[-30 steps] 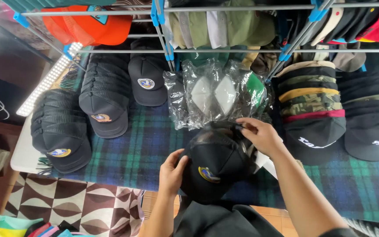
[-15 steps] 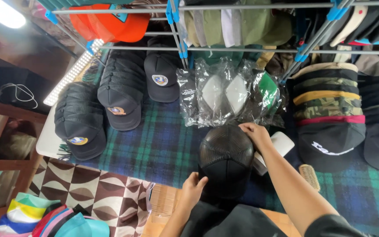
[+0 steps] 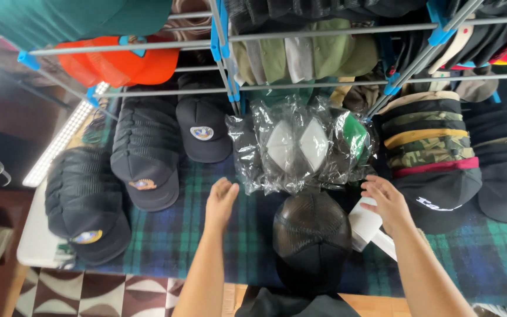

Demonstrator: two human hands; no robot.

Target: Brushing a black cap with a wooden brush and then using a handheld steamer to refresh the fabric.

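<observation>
A black mesh-back cap (image 3: 312,235) lies crown up on the plaid cloth (image 3: 189,235) in front of me. My left hand (image 3: 221,202) hovers open to the left of it, over the cloth, holding nothing. My right hand (image 3: 387,202) is open to the right of the cap, fingers spread just above a white folded item (image 3: 364,226). Behind the cap stand caps wrapped in clear plastic bags (image 3: 300,149).
Stacks of dark caps (image 3: 145,155) sit at the left, and a striped stack of caps (image 3: 429,147) at the right. A metal rack (image 3: 230,88) with blue clips holds orange, green and dark caps above. The table edge and patterned floor (image 3: 107,296) lie below.
Both hands have let go of the black cap and moved apart and upward. The cap now lies on the cloth. The view has shifted nearer to the table.
</observation>
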